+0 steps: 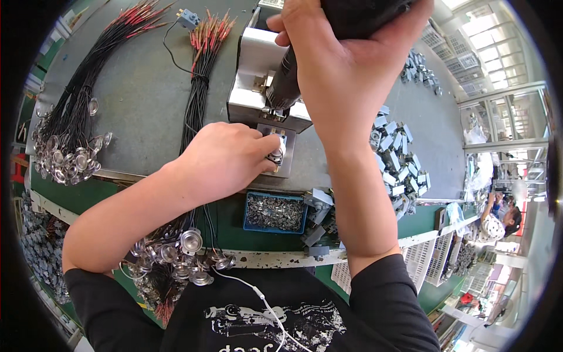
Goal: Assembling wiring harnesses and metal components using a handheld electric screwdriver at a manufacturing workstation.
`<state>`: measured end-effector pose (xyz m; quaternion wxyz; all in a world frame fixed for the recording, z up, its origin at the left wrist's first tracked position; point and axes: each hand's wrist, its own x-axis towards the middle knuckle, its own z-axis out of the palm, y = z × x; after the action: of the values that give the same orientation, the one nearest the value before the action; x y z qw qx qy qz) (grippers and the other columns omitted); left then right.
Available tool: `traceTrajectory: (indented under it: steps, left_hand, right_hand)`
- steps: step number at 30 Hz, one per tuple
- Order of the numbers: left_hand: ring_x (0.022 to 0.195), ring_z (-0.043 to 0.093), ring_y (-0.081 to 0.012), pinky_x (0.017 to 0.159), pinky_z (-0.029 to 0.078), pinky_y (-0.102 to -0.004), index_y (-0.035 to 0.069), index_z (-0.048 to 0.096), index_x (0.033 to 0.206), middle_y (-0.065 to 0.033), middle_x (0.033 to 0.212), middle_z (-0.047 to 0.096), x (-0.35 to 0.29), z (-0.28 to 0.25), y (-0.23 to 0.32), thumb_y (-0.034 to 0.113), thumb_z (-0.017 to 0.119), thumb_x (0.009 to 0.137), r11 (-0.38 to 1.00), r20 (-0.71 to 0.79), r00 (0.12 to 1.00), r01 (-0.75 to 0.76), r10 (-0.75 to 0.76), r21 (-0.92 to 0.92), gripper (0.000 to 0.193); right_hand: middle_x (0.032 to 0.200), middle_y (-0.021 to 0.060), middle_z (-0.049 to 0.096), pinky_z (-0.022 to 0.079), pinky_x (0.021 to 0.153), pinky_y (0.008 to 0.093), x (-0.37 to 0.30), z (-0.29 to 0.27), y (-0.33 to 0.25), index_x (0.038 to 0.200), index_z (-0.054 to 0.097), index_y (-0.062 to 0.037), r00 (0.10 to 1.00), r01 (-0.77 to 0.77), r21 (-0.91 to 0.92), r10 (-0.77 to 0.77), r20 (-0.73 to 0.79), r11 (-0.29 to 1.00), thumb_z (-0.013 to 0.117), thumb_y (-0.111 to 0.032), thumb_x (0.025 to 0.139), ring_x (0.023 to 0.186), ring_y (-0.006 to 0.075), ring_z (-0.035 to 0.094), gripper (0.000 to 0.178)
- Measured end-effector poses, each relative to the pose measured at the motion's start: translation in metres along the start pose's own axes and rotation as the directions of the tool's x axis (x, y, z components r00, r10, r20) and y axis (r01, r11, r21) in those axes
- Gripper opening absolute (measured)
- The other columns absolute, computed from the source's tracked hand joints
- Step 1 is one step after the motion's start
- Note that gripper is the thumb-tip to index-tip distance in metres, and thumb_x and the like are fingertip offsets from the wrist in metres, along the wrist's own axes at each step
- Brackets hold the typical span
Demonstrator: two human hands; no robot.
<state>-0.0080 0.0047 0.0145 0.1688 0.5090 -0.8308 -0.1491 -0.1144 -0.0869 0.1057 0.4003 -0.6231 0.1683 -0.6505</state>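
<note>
My right hand is wrapped around a black electric screwdriver, which slants down to the left. Its lower end is at the front of a silver metal box that looks like a screw feeder; the bit's exact contact cannot be made out. My left hand is closed, thumb and fingertips pinching a small round metal cap on a metal fixture plate in front of the box. My fingers partly cover the cap. A bundle of black wires passes under my left wrist.
Left lies another black wire bundle with red tips and round metal caps. A blue tray of small metal parts sits by the bench edge. Grey switch-like parts are heaped at right. More capped wires hang near my lap.
</note>
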Motion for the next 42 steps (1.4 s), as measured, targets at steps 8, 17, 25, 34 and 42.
traceTrajectory:
  steps: [8,17,25,34,42]
  left_hand:
    - [0.085,0.069,-0.0298,0.072,0.055,-0.0449,0.01,0.065,0.102,-0.007,0.08,0.066,-0.003,0.004,0.001,0.026,0.07,0.091,1.0,-0.087,0.996,-0.015,0.014,-0.008,0.02]
    - [0.084,0.068,-0.0277,0.072,0.055,-0.0423,0.011,0.07,0.1,-0.0052,0.084,0.064,-0.001,0.011,-0.001,0.02,0.075,0.087,0.998,-0.207,0.977,-0.049,0.042,-0.03,0.017]
    - [0.085,0.068,-0.0277,0.07,0.055,-0.0421,0.011,0.07,0.099,-0.0054,0.085,0.063,-0.001,0.011,-0.002,0.02,0.075,0.087,0.999,-0.179,0.984,-0.026,0.022,-0.021,0.016]
    - [0.085,0.068,-0.0274,0.071,0.055,-0.0422,0.011,0.069,0.098,-0.0052,0.085,0.063,-0.001,0.009,0.0,0.021,0.075,0.088,1.0,-0.158,0.987,-0.008,0.003,-0.029,0.016]
    - [0.085,0.068,-0.029,0.071,0.055,-0.0433,0.01,0.069,0.099,-0.0058,0.086,0.064,0.001,0.009,0.002,0.024,0.071,0.09,0.998,-0.098,0.994,0.042,-0.047,-0.048,0.017]
  right_hand:
    - [0.084,0.0084,0.069,0.053,0.055,0.0249,0.018,-0.026,0.039,0.117,0.052,0.0012,0.802,0.476,0.493,-0.59,0.097,0.728,0.078,0.01,0.085,0.065,0.0115,0.065,0.042]
    - [0.094,0.011,0.068,0.058,0.066,0.0269,-0.015,-0.029,0.004,0.126,0.045,0.0016,0.999,-0.035,0.184,0.038,-0.011,0.982,0.074,0.015,0.084,0.078,0.016,0.07,0.053]
    - [0.104,0.0125,0.066,0.06,0.074,0.0287,-0.024,-0.028,-0.009,0.137,0.036,0.0002,0.997,-0.082,0.175,0.079,0.026,0.981,0.073,0.017,0.083,0.089,0.0179,0.071,0.067]
    - [0.102,0.0103,0.066,0.058,0.072,0.0267,-0.027,-0.033,-0.011,0.139,0.038,0.0,0.979,-0.202,0.028,0.2,0.046,0.979,0.076,0.01,0.085,0.088,0.0147,0.069,0.067]
    - [0.105,0.0108,0.067,0.059,0.073,0.0274,-0.018,-0.051,0.021,0.136,0.041,0.0018,0.785,0.576,-0.296,-0.414,0.46,0.762,0.077,0.009,0.084,0.089,0.0152,0.069,0.064]
